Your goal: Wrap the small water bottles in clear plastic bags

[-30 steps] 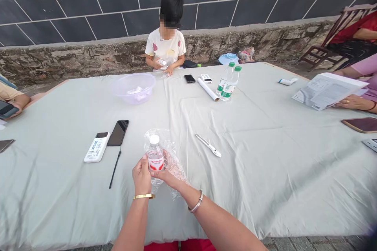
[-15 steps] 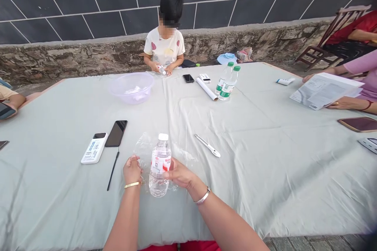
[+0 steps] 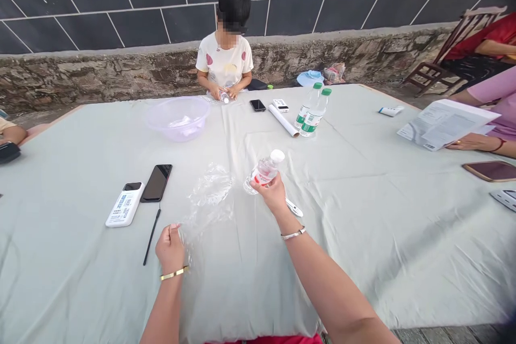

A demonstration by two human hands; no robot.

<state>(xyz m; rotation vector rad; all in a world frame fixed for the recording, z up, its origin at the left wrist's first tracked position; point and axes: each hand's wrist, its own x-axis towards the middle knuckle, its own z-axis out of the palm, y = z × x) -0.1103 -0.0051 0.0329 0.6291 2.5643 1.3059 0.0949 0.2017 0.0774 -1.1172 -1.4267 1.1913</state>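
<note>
My right hand [image 3: 273, 192] is closed around a small clear water bottle [image 3: 263, 171] with a white cap and a red-and-white label. The bottle tilts, its cap toward the upper right, over the middle of the cloth. Under my right hand lies a white utility knife [image 3: 294, 207], partly hidden by the hand and wrist. My left hand [image 3: 170, 247] pinches the near edge of a clear plastic film [image 3: 212, 191], which spreads crumpled across the cloth between both hands. Left of that hand are a black strap [image 3: 152, 236], a black phone [image 3: 157, 183] and a white power bank [image 3: 125, 205].
A pale cloth [image 3: 363, 215] covers the table. Farther off stand a purple translucent basin [image 3: 177, 131], a white roll [image 3: 283, 120] and two green-capped bottles [image 3: 310, 113]. A person [image 3: 224, 59] sits opposite holding a bottle; another at right holds papers [image 3: 443, 121].
My right hand has carried the bottle away to the right and forward, off the plastic film, and tilted it. My left hand has shifted slightly left and nearer, still pinching the film.
</note>
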